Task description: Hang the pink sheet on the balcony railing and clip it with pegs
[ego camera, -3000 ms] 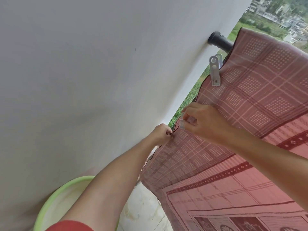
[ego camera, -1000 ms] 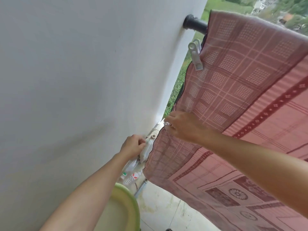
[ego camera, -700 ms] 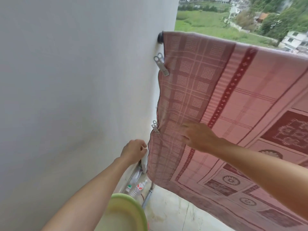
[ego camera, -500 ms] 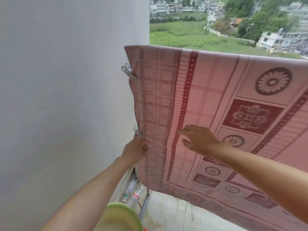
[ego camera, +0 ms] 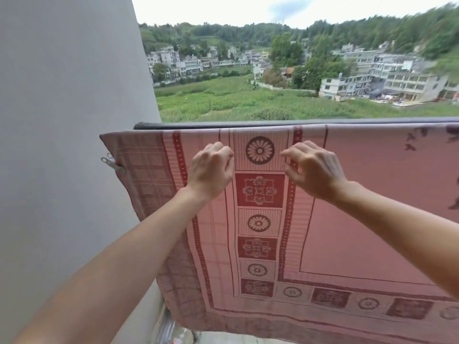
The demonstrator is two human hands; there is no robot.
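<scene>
Pink sheet [ego camera: 347, 207]: draped over the balcony railing [ego camera: 248, 124] at 12 o'clock, one peg [ego camera: 113, 163] clamping its 9 o'clock edge against slipping. Left hand [ego camera: 211, 167], right hand [ego camera: 313, 167]: poised by the upper band, each grip loosely apart, empty, likely to smooth the fold.

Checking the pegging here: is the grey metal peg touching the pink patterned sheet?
Touching. The head view shows the grey metal peg clamped onto the left edge of the pink patterned sheet.
</scene>
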